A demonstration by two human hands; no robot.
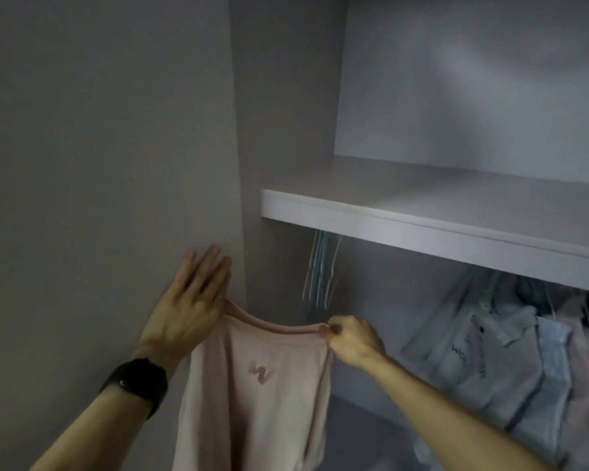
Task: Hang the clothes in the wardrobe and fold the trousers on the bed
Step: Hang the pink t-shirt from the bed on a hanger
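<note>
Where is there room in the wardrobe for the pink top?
The pink top could fit the free gap under the shelf, between the empty hangers on the left and the hung clothes on the right. The shelf's top looks bare too. The right side is crowded, with clothes packed close together. The rail is hidden behind the shelf's edge.

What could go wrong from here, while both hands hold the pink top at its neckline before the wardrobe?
1. The neckline is taut between the left hand and the right hand; more pull might stretch it.
2. The left hand's fingers are straight, so the pink top could slip off there.
3. Both hands are busy; reaching for the empty hangers might let the top drop.
</note>
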